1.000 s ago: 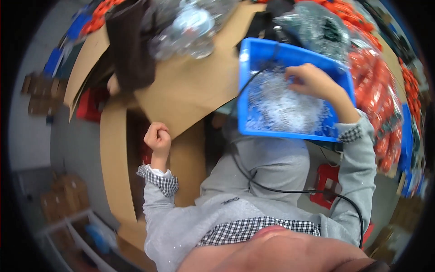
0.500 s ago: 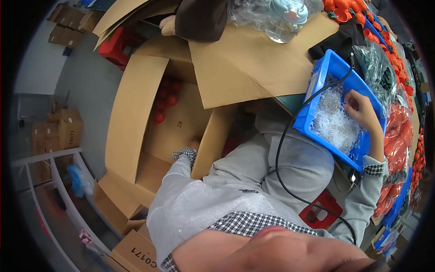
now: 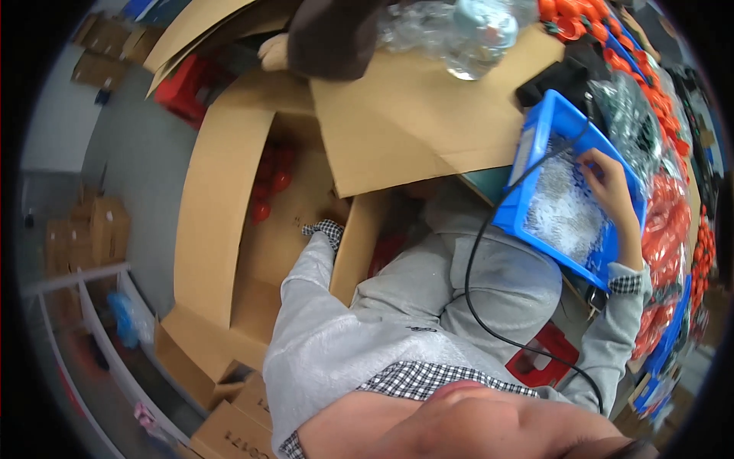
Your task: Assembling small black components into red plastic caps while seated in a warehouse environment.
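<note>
My left hand (image 3: 334,209) reaches down into a large open cardboard box (image 3: 267,294), close to its right wall. Shadow and blur hide its fingers. Several shiny red round pieces (image 3: 281,181) lie at the far left inside that box. On the right, my right hand (image 3: 609,182) is over a blue plastic bin (image 3: 531,141), its fingers curled together at the contents. Anything between the fingertips is too small to make out. Small whitish and silvery pieces (image 3: 564,208) fill the bin's bottom.
A cardboard flap (image 3: 413,115) spans the space between box and bin, with a clear bottle (image 3: 478,42) on it. A black cable (image 3: 475,264) loops across the bin and my legs. Bagged red parts (image 3: 664,222) lie right; another person's dark sleeve (image 3: 334,38) shows at the top.
My left hand has moved farther from me and slightly right inside the box. My right hand stays at the bin, its fingers slightly shifted. The whole view has tilted a little.
</note>
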### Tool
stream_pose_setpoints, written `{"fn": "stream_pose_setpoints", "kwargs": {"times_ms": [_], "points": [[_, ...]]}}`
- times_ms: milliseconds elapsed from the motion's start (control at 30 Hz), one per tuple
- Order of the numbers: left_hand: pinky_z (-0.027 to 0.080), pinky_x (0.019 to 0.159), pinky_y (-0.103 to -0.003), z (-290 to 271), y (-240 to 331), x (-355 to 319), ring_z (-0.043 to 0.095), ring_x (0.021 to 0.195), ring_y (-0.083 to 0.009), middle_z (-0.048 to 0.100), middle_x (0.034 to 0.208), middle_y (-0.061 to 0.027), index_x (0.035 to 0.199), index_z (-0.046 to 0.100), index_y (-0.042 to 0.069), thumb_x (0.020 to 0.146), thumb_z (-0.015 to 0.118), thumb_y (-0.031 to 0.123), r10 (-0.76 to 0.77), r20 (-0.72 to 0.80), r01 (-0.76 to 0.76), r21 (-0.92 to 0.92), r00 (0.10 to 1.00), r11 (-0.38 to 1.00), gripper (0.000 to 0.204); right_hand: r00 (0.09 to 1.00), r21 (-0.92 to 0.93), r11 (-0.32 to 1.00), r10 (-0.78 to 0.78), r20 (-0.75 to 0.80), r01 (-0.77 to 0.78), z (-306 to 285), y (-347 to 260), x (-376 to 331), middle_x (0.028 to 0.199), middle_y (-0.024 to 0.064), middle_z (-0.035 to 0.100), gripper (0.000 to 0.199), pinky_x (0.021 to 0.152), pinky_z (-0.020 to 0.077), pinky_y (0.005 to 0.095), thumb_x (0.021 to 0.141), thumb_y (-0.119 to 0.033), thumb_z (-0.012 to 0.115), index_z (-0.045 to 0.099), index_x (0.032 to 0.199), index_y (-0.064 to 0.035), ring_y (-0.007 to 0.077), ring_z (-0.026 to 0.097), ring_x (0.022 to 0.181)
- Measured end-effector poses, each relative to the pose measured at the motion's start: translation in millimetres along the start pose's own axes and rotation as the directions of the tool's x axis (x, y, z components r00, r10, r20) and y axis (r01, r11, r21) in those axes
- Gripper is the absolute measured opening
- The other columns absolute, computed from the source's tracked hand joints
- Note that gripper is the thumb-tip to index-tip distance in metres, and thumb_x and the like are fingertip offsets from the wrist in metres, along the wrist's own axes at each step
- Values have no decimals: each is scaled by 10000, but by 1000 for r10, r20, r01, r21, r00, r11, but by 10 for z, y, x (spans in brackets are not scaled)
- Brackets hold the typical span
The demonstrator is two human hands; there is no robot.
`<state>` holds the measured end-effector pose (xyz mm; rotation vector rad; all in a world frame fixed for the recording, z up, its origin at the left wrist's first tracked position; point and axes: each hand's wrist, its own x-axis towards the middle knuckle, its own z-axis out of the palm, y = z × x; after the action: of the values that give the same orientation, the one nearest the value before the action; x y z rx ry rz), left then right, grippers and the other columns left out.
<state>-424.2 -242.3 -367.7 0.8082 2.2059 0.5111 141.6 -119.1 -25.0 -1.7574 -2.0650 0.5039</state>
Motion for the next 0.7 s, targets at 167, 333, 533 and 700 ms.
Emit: {"fn": "stream_pose_setpoints", "kwargs": {"times_ms": [167, 333, 533, 700], "points": [[471, 821, -410, 412, 800, 284, 547, 973, -386, 535, 1119, -248, 1112, 457, -32, 798, 596, 352, 173, 163, -159, -93, 971, 983, 515, 995, 117, 990, 86, -43, -81, -51, -96, 35, 694, 42, 585, 160, 537, 413, 236, 772, -15, 605, 567, 927, -20, 83, 480, 571], [472, 819, -405, 865, 1578, 277, 549, 971, -379, 537, 1121, -241, 1109, 460, -30, 800, 593, 355, 299, 314, -249, -189, 901, 950, 511, 982, 56, 990, -121, -146, 130, -70, 40, 75, 734, 101, 630, 90, 615, 479, 297, 751, -34, 602, 611, 839, -17, 206, 609, 653], [475, 817, -399, 899, 2049, 247, 551, 969, -372, 539, 1123, -233, 1106, 464, -28, 801, 589, 358, 343, 383, -242, -288, 857, 926, 507, 979, -13, 992, -128, -156, 128, -151, 12, -49, 733, 86, 603, 86, 612, 468, 302, 737, -63, 619, 617, 818, -34, 208, 586, 650], [476, 815, -394, 914, 2234, 170, 552, 967, -365, 541, 1124, -226, 1103, 468, -26, 803, 586, 361, 336, 419, -165, -392, 844, 905, 504, 996, 21, 996, -91, -18, 91, -147, -46, -29, 688, 64, 570, 88, 602, 443, 309, 733, -80, 617, 611, 815, -49, 196, 554, 629]]}}
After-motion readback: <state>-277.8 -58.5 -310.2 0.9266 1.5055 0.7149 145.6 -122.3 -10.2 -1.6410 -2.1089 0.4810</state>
